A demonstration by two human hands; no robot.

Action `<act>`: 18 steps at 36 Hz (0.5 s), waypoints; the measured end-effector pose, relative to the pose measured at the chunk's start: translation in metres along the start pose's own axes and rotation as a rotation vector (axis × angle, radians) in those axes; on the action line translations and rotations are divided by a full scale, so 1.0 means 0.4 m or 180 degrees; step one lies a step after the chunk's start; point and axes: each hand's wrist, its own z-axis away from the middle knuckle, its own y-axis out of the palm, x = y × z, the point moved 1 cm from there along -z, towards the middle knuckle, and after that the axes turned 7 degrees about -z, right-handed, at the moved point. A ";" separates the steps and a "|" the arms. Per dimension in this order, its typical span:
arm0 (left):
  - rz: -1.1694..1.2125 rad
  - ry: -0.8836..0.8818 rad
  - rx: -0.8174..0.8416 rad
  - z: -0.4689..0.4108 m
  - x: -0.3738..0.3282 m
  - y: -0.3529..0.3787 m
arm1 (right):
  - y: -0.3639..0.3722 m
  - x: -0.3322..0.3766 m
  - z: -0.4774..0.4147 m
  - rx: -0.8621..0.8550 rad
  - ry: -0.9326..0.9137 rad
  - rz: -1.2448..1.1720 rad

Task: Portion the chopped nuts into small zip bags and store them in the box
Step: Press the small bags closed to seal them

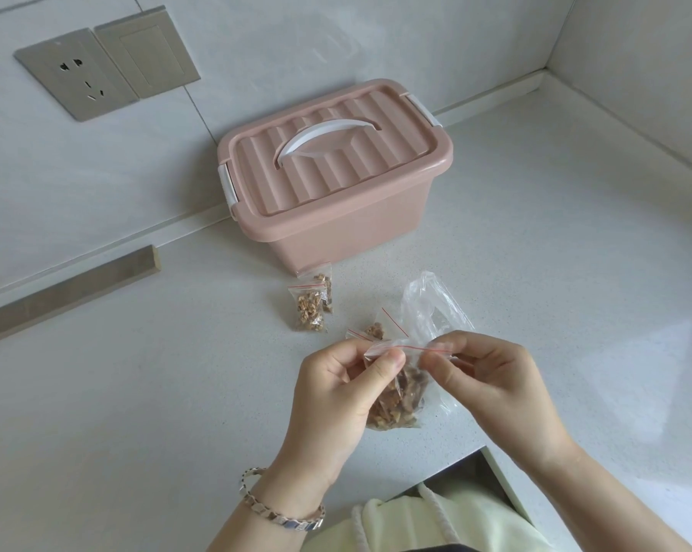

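Head view, going left to right: there's a wall socket [79, 79] and a strip [69, 290] along the back edge, neither matters for the job.

Your left hand [336, 396], the one with the bracelet [280, 507], is pinching the left end of the zip on the bag [396, 392] you're holding just above the counter [177, 392]. Thumb's on the front, curled fingers behind it. The nuts [400, 404] sit in the bottom half of it, so I'd say this one's loaded and you're at the sealing step.

Past your left hand, the filled bags [311, 306] lie overlapping near the front of the box [336, 181]. A third bag [372, 330] pokes out right behind your fingers. Can't tell if those are zipped.

The box sits at the back with its lid on and the end clips look down, so nothing's stored yet as far as I can see.

The big bag [432, 304] stands crumpled behind the one you hold. It looks about empty, but your hands hide its lower part.

Your right hand [491, 376] pinches the right end of the zip.

My guess: portioning's nearly done. What's left is zipping this one, popping the lid and putting all the bags in.
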 end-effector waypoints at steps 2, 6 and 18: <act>-0.0005 0.0026 0.0027 -0.001 -0.001 0.002 | 0.000 -0.001 0.000 0.0062 -0.0069 0.0106; -0.0003 0.0013 0.0084 0.001 -0.006 0.006 | 0.002 0.001 0.001 0.0154 -0.0245 0.0261; -0.0063 0.0033 0.0159 0.010 -0.011 0.020 | -0.009 -0.016 -0.004 0.0140 -0.0214 0.0377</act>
